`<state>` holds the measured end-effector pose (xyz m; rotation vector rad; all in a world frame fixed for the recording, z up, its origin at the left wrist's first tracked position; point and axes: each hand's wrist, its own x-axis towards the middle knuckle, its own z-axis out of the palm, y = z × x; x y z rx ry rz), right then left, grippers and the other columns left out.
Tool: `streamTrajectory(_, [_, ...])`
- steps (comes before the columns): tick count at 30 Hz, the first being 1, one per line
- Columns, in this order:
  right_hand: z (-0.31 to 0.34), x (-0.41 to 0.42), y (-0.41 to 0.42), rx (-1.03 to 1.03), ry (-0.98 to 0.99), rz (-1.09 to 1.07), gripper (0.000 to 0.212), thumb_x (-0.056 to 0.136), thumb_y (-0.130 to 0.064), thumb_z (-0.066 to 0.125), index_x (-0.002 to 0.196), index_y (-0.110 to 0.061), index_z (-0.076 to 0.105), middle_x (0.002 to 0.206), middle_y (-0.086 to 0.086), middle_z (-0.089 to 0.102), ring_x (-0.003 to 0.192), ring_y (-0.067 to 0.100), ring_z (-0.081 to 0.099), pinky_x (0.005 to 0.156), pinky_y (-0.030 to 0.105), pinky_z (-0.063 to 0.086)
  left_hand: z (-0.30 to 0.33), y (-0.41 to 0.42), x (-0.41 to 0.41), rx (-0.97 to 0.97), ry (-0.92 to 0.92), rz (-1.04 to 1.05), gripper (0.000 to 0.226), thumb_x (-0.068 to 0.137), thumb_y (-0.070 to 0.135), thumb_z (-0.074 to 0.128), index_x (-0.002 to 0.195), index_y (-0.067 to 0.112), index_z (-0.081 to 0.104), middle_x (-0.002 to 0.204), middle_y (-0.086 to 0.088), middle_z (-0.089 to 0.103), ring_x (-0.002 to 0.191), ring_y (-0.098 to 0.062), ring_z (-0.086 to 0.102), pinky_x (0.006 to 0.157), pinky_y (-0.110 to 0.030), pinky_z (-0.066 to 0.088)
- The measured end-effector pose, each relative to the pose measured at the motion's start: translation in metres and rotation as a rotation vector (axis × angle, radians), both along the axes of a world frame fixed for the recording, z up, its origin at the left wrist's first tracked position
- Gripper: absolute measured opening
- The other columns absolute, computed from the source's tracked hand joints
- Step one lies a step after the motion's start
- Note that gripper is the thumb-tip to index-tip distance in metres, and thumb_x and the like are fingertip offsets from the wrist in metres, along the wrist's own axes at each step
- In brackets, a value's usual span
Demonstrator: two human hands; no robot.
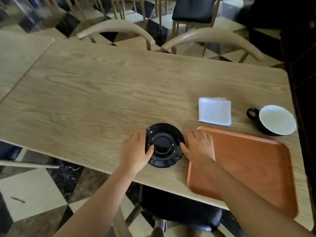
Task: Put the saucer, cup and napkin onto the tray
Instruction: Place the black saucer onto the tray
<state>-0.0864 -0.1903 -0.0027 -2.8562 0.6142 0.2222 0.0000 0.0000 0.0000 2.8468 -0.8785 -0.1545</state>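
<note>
A black saucer (pixel 165 145) lies on the wooden table near its front edge. My left hand (pixel 135 151) grips its left rim, thumb on top. My right hand (pixel 199 147) holds its right rim, thumb on the edge, with the fingers resting over the left corner of the orange tray (pixel 253 166). The tray lies flat at the front right with nothing on it. A folded white napkin (pixel 215 111) sits just beyond the tray. A black cup (pixel 273 119) with a white inside stands at the far right, handle pointing left.
The table (pixel 102 93) has a second table (pixel 17 53) butted against its left side. Wooden chairs (pixel 116 29) stand along the far edge. A black-seated chair (pixel 181 212) is below the front edge. A dark wall runs along the right.
</note>
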Motion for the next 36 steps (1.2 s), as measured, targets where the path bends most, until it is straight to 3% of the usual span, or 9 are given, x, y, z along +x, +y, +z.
streamTrajectory(5, [-0.015, 0.007, 0.001, -0.004, -0.024, 0.010, 0.032, 0.083, -0.036, 0.053, 0.107, -0.016, 0.060, 0.114, 0.002, 0.060, 0.118, 0.024, 0.039, 0.098, 0.041, 0.024, -0.015, 0.004, 0.002, -0.055, 0.121, 0.081, 0.054, 0.080, 0.032, 0.063, 0.126, 0.010, 0.045, 0.112, -0.006, 0.059, 0.102, -0.024, 0.055, 0.074, -0.035, 0.050])
streamTrajectory(11, [-0.015, 0.003, 0.005, 0.146, -0.118, -0.123, 0.022, 0.081, -0.023, 0.058, 0.100, -0.014, 0.062, 0.111, 0.006, 0.057, 0.109, 0.028, 0.039, 0.086, 0.037, 0.029, -0.013, 0.001, 0.005, -0.373, 0.429, 0.213, 0.051, 0.082, -0.002, 0.054, 0.128, 0.019, 0.048, 0.111, 0.003, 0.058, 0.106, -0.017, 0.051, 0.087, -0.026, 0.042])
streamTrajectory(15, [-0.006, -0.005, 0.000, 0.355, -0.230, -0.250, 0.018, 0.082, -0.009, 0.055, 0.099, -0.008, 0.060, 0.099, 0.011, 0.059, 0.095, 0.027, 0.048, 0.077, 0.032, 0.038, 0.004, -0.005, -0.002, -0.613, 0.652, 0.333, 0.049, 0.084, -0.006, 0.048, 0.120, 0.025, 0.056, 0.088, 0.013, 0.059, 0.073, -0.010, 0.063, 0.051, -0.022, 0.056])
streamTrajectory(18, [0.004, -0.019, -0.015, 0.535, -0.342, -0.365, 0.021, 0.079, -0.004, 0.058, 0.097, -0.014, 0.062, 0.089, 0.001, 0.066, 0.079, 0.015, 0.057, 0.067, 0.022, 0.041, 0.014, -0.018, -0.009, -0.718, 0.735, 0.294, 0.052, 0.085, -0.002, 0.051, 0.109, 0.043, 0.057, 0.092, 0.009, 0.064, 0.069, -0.011, 0.067, 0.050, -0.020, 0.055])
streamTrajectory(20, [0.011, -0.033, -0.032, 0.625, -0.406, -0.440, 0.025, 0.076, -0.004, 0.061, 0.088, -0.026, 0.065, 0.078, -0.015, 0.066, 0.073, -0.005, 0.059, 0.061, 0.004, 0.039, 0.018, -0.033, -0.012, -0.736, 0.756, 0.308, 0.048, 0.086, -0.003, 0.053, 0.114, 0.035, 0.056, 0.096, 0.006, 0.064, 0.070, -0.015, 0.068, 0.053, -0.020, 0.055])
streamTrajectory(22, [0.016, -0.048, -0.053, 0.674, -0.409, -0.482, 0.032, 0.075, -0.005, 0.062, 0.081, -0.037, 0.062, 0.075, -0.024, 0.065, 0.073, -0.014, 0.058, 0.062, -0.001, 0.039, 0.019, -0.050, -0.016, -0.713, 0.722, 0.341, 0.037, 0.085, 0.000, 0.057, 0.112, 0.025, 0.058, 0.095, 0.008, 0.063, 0.065, -0.010, 0.067, 0.052, -0.017, 0.054])
streamTrajectory(27, [0.013, -0.081, -0.096, 0.835, -0.382, -0.557, 0.036, 0.080, -0.002, 0.056, 0.102, -0.026, 0.069, 0.096, -0.003, 0.073, 0.090, 0.023, 0.067, 0.084, 0.051, 0.054, 0.017, -0.092, -0.029, -0.625, 0.738, 0.223, 0.033, 0.085, -0.001, 0.057, 0.113, 0.014, 0.063, 0.086, 0.009, 0.065, 0.057, -0.006, 0.067, 0.057, -0.023, 0.059])
streamTrajectory(31, [0.000, -0.099, -0.110, 0.876, -0.380, -0.610, 0.038, 0.081, 0.002, 0.055, 0.101, -0.026, 0.070, 0.097, 0.005, 0.073, 0.089, 0.030, 0.067, 0.083, 0.054, 0.054, 0.012, -0.114, -0.042, -0.519, 0.637, 0.135, 0.034, 0.083, 0.002, 0.057, 0.110, 0.019, 0.066, 0.082, 0.007, 0.068, 0.067, -0.015, 0.067, 0.068, -0.035, 0.058])
streamTrajectory(36, [-0.007, -0.109, -0.114, 0.923, -0.414, -0.656, 0.041, 0.082, 0.004, 0.055, 0.097, -0.032, 0.069, 0.096, 0.007, 0.072, 0.086, 0.031, 0.068, 0.076, 0.047, 0.059, 0.008, -0.124, -0.052, -0.447, 0.470, 0.069, 0.034, 0.079, 0.003, 0.061, 0.105, 0.022, 0.070, 0.077, -0.006, 0.073, 0.070, -0.019, 0.066, 0.062, -0.006, 0.040])
